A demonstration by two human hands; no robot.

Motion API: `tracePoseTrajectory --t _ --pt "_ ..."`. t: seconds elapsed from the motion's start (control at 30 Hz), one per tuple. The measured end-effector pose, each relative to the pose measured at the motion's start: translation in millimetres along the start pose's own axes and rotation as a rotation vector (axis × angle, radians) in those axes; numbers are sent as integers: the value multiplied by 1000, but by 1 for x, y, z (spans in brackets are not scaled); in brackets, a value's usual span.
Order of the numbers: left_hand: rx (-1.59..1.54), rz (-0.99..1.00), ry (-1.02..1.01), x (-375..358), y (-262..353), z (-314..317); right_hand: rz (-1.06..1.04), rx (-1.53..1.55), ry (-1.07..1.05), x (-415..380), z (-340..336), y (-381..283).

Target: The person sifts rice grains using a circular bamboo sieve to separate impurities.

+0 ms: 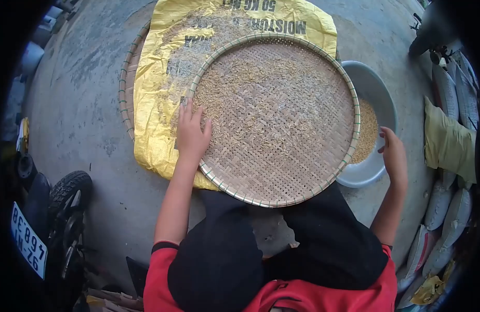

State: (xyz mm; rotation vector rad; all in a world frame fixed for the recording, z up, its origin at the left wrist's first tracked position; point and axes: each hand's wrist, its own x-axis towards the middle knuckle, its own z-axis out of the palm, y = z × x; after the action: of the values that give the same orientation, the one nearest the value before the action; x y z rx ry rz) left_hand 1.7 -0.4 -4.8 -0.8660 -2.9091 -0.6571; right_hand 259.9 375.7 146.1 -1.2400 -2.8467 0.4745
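Observation:
A round woven bamboo tray (281, 177) with a green-stitched rim rests over my knees and a yellow printed sack (151, 151). Unhusked grains (250, 109) are scattered across it, thicker toward the upper left. My left hand (192, 129) lies on the tray's left rim, fingers spread, with the fingertips by the grains. To the right, my right hand (392, 151) is off the tray, beside the edge of a grey metal basin (380, 86), its fingers bent; whether it holds anything is too small to tell. Grain (365, 132) lies in the basin, partly hidden by the tray.
Under the yellow sack shows the edge of another woven tray (130, 88). A motorbike wheel (68, 190) and number plate (28, 240) are at the lower left. Filled sacks (440, 203) lie along the right side, with a yellowish sack (448, 138) on them.

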Motion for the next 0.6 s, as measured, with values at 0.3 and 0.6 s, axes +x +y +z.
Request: tracePoseTrajectory --t 0.3,0.6 --pt "2 0 -6 1 0 0 -491 286 -336 -13 79 -106" --pt "-15 2 7 2 0 -1 -406 106 -356 -13 109 -117"
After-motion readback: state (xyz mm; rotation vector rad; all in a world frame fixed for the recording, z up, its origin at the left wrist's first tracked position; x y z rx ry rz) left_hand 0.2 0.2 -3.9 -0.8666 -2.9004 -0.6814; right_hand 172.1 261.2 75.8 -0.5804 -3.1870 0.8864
